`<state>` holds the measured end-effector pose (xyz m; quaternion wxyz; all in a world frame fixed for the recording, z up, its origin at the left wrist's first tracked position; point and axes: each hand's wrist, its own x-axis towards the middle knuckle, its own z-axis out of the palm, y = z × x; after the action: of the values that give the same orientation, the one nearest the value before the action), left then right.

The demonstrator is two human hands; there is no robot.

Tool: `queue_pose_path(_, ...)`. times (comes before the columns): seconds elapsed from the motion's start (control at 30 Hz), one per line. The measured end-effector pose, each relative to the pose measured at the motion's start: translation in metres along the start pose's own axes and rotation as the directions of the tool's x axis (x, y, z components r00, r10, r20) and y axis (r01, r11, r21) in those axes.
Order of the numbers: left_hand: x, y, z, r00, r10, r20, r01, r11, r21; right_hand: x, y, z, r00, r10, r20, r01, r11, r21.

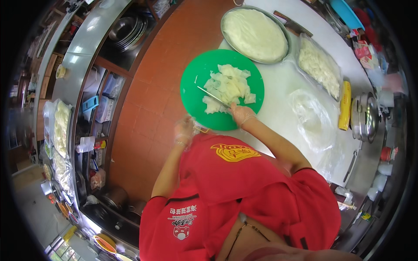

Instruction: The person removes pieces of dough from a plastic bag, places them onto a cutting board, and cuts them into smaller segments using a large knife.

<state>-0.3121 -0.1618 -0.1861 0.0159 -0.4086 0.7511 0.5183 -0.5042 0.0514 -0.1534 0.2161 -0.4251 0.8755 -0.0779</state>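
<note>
A round green cutting board (192, 98) lies before me at the counter's edge, with a heap of thin, pale, translucent wrapper-like pieces (228, 83) on it. My right hand (241, 114), in a clear plastic glove, grips a knife (214, 96) whose blade lies against the lower left of the heap. My left hand (184, 129), also in a clear glove, is near the board's lower left edge, close to my red apron (209, 176). Its fingers are blurred, and I cannot tell whether it holds anything. Behind the board stands a round metal pan filled with pale dough (256, 34).
On the white counter (277, 84) are a bag of pale pieces (318, 65), crumpled clear plastic (312, 120), a yellow roll (344, 106) and a lidded metal pot (364, 117). Shelves with stacked metal bowls (129, 31) stand at the left, across the tiled floor (143, 98).
</note>
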Motion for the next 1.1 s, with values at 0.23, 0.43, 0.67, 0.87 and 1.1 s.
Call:
queue_pose_path(0.23, 0.020, 0.051, 0.037, 0.801, 0.594, 0.074, -0.554, 0.687, 0.471, -0.023, 0.018, -0.062, 0.995, 0.086, -0.048, -0.086, 0.996, 0.004)
queue_pose_path(0.43, 0.033, 0.087, 0.070, 0.776, 0.426, 0.465, -0.630, 0.560, 0.539, 0.010, 0.025, -0.089, 0.884, 0.348, -0.312, -0.275, 0.927, 0.255)
queue_pose_path(0.67, 0.027, 0.060, 0.051, 0.784, 0.586, 0.206, -0.621, 0.730, 0.286, 0.070, 0.012, -0.021, 0.865, 0.479, -0.151, -0.418, 0.854, 0.310)
queue_pose_path(0.87, 0.109, 0.070, 0.046, 0.800, 0.583, -0.140, -0.554, 0.808, 0.202, 0.055, 0.002, -0.024, 0.934, 0.353, -0.057, -0.344, 0.931, 0.121)
queue_pose_path(1.1, 0.185, 0.081, 0.069, 0.655, 0.752, 0.079, -0.686, 0.547, 0.480, 0.014, -0.003, -0.053, 0.837, 0.514, -0.189, -0.468, 0.850, 0.244)
